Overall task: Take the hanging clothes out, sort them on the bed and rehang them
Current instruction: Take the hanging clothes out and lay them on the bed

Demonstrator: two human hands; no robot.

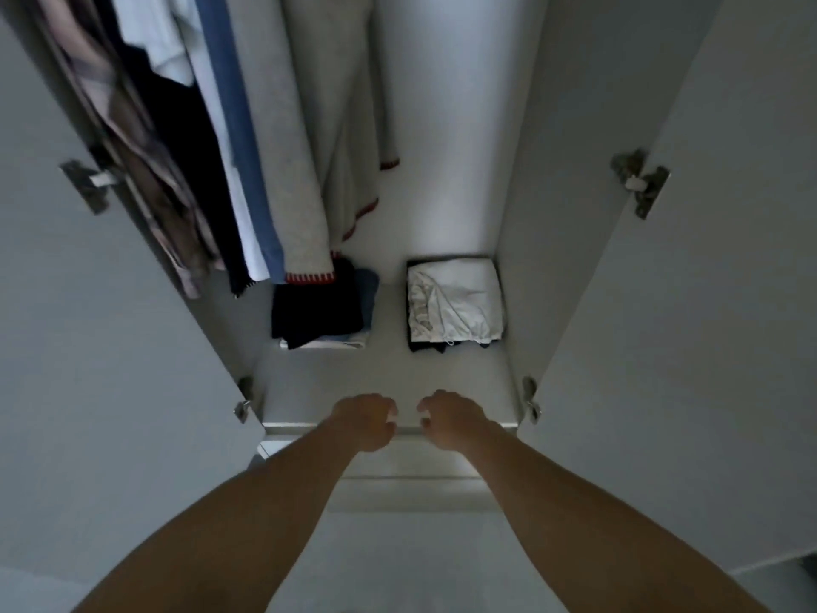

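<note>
Neither hand gripped anything: the left hand [364, 420] and the right hand [446, 418] hung side by side with loosely curled fingers over the front edge of the wardrobe shelf [389, 378], a small gap between them. Whether the fingertips touched the edge could not be told. Both wardrobe doors [689, 303] stood open to either side. Farther in on the shelf lay two folded piles, well apart: a dark folded stack [318, 311] left of the middle and a white folded bundle [453, 300] at the back right corner. Beyond and above them, the hanging clothes [212, 161] filled the left part of the wardrobe. The rightmost of them, a grey garment with red stitching [327, 139], reached down just above the dark stack.
</note>
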